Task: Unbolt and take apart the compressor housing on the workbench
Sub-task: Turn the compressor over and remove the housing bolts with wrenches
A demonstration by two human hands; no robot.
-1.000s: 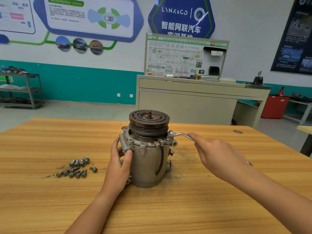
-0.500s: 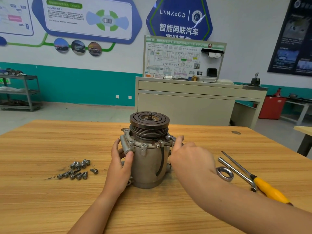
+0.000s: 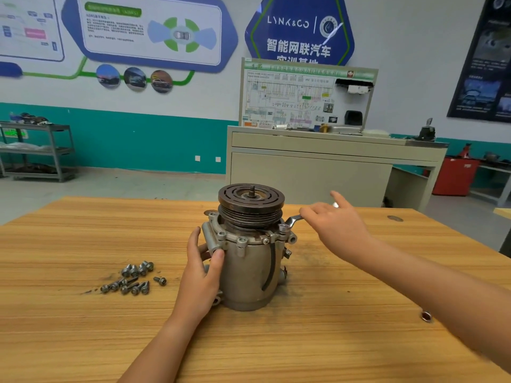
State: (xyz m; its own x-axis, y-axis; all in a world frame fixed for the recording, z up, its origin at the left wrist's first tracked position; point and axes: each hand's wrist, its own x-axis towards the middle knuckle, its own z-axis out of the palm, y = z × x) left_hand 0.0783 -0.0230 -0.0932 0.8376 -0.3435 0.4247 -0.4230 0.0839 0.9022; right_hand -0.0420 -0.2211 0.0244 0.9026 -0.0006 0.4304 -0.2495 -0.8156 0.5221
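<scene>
Compressor housing (image 3: 249,272) stands upright mid-way across the workbench (image 3: 83,341), left hand (image 3: 201,277) clasping its side, right hand (image 3: 334,225) laying outstretched fingers over a wrench (image 3: 293,219) seated on a rim bolt; loose bolts (image 3: 130,277) lie toward the left edge.

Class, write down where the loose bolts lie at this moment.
In the head view, the loose bolts lie on the workbench, left of the compressor and the left hand gripping it.

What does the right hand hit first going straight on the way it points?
The wrench: the right hand touches its handle now. Past that, probably the compressor's clutch pulley, though depth is unclear.
</scene>
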